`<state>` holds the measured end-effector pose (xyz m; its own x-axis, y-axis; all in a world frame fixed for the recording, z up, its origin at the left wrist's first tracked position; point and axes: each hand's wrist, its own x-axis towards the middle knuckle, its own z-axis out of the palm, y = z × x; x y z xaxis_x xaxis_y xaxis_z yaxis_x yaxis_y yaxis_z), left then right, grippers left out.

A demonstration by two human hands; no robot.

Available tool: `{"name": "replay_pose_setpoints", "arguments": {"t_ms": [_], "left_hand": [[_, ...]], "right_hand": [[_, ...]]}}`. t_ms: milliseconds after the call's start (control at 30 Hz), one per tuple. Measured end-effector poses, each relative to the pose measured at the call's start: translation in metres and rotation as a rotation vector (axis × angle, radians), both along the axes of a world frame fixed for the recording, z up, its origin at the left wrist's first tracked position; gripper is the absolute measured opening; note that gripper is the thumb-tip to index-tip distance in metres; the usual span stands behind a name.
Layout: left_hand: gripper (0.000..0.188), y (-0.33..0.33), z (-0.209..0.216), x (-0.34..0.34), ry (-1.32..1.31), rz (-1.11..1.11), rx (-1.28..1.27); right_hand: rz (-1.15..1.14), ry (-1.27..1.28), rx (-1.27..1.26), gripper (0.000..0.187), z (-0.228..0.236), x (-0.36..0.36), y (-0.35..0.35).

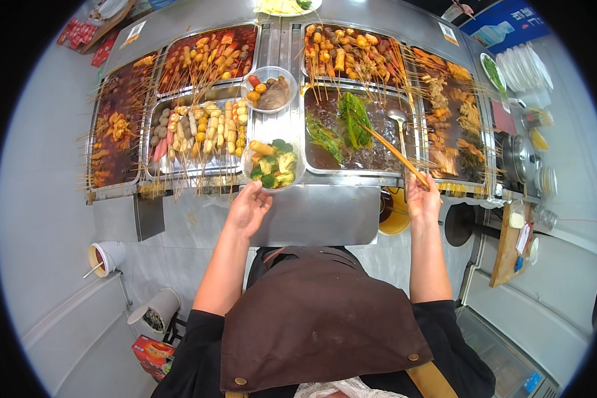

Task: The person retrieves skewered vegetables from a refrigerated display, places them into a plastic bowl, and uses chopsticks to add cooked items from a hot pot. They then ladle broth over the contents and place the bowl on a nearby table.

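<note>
My right hand (423, 198) grips a pair of long wooden chopsticks (393, 150). Their tips reach a large green lettuce leaf (355, 126), raised above the dark broth in a steel pan (358, 172). Another wilted green leaf (324, 140) lies in the broth to its left. My left hand (248, 209) holds the near rim of a clear plastic bowl (247, 158) with broccoli (286, 162) and a yellowish-orange piece of food inside. The thumb is at the rim; some fingers are partly hidden below it. A metal ladle (398, 118) rests in the broth pan's right side.
A second clear bowl (290, 87) with meat and small round pieces stands farther back. Skewer-filled pans (209, 56) surround the broth pan, with sticks (196, 176) jutting over the near edge. Stacked white plates (524, 66) and a lidded pot (519, 159) are at right.
</note>
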<state>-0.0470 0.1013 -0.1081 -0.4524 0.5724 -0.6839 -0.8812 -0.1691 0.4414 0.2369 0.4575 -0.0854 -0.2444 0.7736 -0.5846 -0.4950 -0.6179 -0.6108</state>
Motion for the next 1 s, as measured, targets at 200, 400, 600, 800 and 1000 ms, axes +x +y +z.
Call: {"name": "replay_pose_setpoints", "arguments": {"t_ms": [200,400,600,800,1000], "left_hand": [[0.024,0.045,0.013,0.006,0.072,-0.064,0.012],[0.037,0.099,-0.002,0.009,0.038,-0.177,0.109],[0.033,0.118,0.009,0.017,0.067,-0.205,0.152],[0.035,0.109,0.019,0.017,0.194,-0.212,0.093],[0.042,0.094,0.022,0.017,0.223,-0.190,0.054]], "right_hand": [[-0.023,0.024,0.010,0.020,0.033,-0.002,-0.008],[-0.001,0.104,0.036,0.018,0.066,-0.006,-0.018],[0.032,0.042,0.018,0.018,0.043,-0.015,-0.042],[0.086,-0.107,0.077,0.023,0.025,-0.028,-0.070],[0.215,-0.173,0.346,0.028,0.034,-0.052,-0.077]]}}
